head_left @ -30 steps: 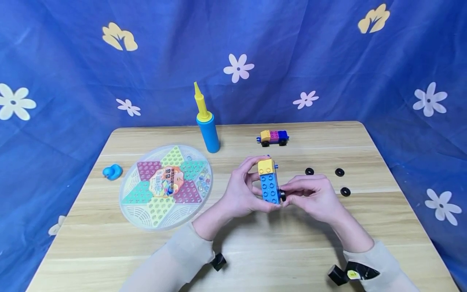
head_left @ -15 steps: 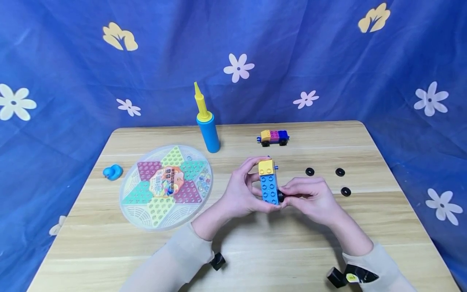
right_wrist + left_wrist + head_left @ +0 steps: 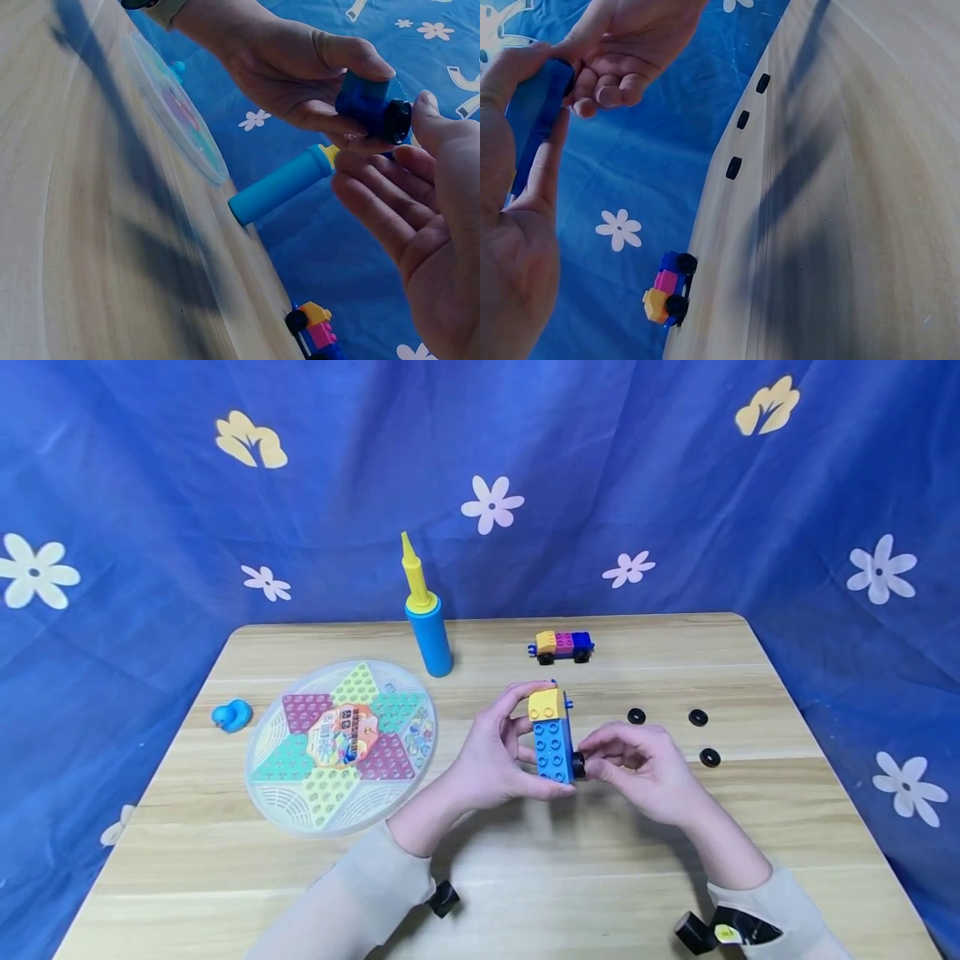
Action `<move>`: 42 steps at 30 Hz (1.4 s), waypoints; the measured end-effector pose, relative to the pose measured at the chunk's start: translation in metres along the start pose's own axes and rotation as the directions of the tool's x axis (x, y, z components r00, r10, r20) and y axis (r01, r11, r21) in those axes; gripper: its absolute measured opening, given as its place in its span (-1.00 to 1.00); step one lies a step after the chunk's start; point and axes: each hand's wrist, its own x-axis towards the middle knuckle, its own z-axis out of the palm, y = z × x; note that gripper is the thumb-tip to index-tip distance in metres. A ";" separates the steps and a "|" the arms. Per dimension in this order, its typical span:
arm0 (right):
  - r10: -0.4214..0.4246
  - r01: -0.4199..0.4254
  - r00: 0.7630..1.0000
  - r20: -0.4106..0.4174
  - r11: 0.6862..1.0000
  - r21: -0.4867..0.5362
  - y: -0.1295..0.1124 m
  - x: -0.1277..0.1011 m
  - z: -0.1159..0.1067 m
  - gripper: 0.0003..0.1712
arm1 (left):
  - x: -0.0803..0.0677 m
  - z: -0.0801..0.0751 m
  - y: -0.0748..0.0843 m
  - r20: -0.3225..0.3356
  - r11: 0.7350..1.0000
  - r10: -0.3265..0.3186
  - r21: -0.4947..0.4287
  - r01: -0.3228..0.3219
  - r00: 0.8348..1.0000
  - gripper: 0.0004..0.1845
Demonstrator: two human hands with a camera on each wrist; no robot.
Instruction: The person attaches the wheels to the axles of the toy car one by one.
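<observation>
From the head view I see my left hand [image 3: 491, 760] wrapped round a studded plastic block car [image 3: 552, 739], blue with a yellow cab piece on its far end, held above the middle of the wooden table [image 3: 570, 877]; thumb and fingers curl firmly about its sides. My right hand [image 3: 645, 768] sits just beside it; in the right wrist view its fingers are loosely spread with the palm showing, gripping nothing, the thumb tip close against a small round black wheel [image 3: 397, 120] on the car's near corner; I cannot tell whether it quite touches. The car's underside is hidden by my left palm.

Three flat black rings [image 3: 697, 717] lie apart on the bare grain to the right, well in from the table's edge; a finished little car [image 3: 562, 644] of yellow, pink and blue blocks stands near the far edge. A smooth blue cylinder pump [image 3: 427, 631] with a yellow pointed nozzle stands upright behind a round, dimpled game board [image 3: 341, 743]; a small blue duck [image 3: 231, 714] sits left of that. The near strip of table is open wood; the left wrist view is blurred at the table.
</observation>
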 end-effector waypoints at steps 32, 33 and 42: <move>0.068 -0.077 0.993 0.102 0.992 0.097 -0.002 0.005 0.008 -0.68 | 0.003 -0.007 0.007 0.096 0.997 -0.010 0.081 0.002 0.995 0.15; 0.070 -0.078 0.993 0.097 0.993 0.087 -0.002 0.005 0.008 -0.68 | 0.003 -0.007 0.008 0.087 0.997 -0.011 0.083 0.004 0.996 0.12; 0.070 -0.070 0.994 0.089 0.998 0.002 -0.002 0.007 0.014 -0.70 | 0.006 -0.001 0.010 -0.022 0.995 -0.055 0.088 0.057 0.998 -0.18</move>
